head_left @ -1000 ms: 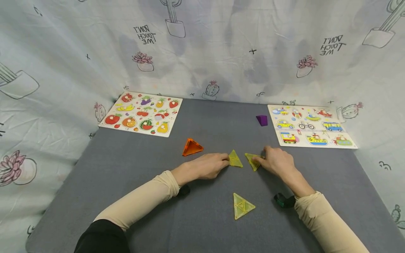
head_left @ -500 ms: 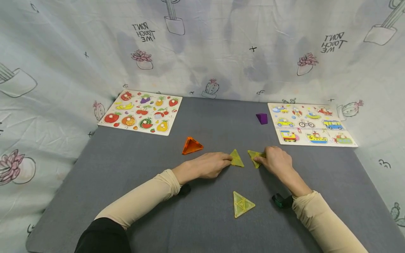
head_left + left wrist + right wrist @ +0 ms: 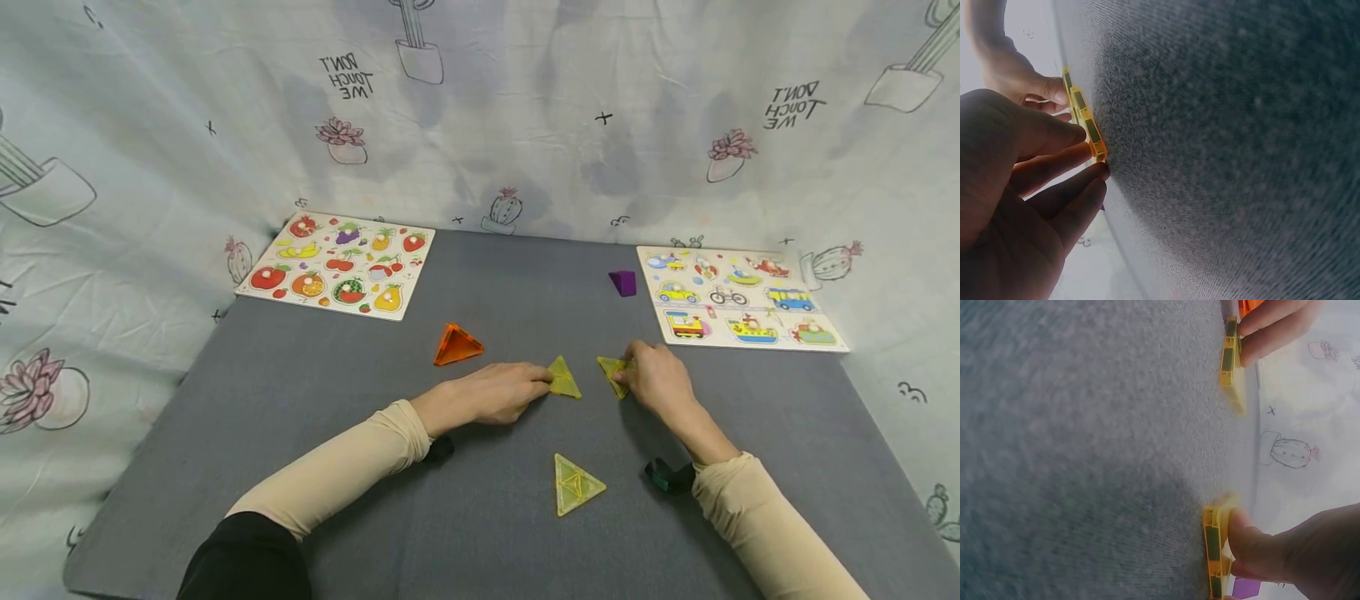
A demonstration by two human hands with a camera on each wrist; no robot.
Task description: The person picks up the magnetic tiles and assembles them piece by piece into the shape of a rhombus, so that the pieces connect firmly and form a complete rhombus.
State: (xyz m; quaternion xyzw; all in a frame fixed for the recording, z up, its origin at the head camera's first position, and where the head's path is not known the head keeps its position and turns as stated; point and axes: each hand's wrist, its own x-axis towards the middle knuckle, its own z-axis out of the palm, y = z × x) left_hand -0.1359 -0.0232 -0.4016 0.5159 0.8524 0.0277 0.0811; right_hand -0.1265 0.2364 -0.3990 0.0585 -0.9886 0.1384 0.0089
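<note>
Head view | left hand (image 3: 504,393) pinches left yellow triangle (image 3: 565,380) | right hand (image 3: 660,382) pinches right yellow triangle (image 3: 611,367) | the two triangles apart

On a grey, cloth-textured tabletop (image 3: 480,533), a white fruit-picture board (image 3: 328,279) and a white vehicle-picture board (image 3: 726,312) are set at the back, a purple wedge-shaped block (image 3: 622,283) just beside the latter. Nearer are placed an orange triangular piece (image 3: 457,346), a translucent yellow triangular tile (image 3: 577,486) and, seemingly, two matching tiles (image 3: 566,379).

Three yellow triangles (image 3: 576,487) (image 3: 565,381) (image 3: 611,369), two boards (image 3: 335,267) (image 3: 738,293)
</note>
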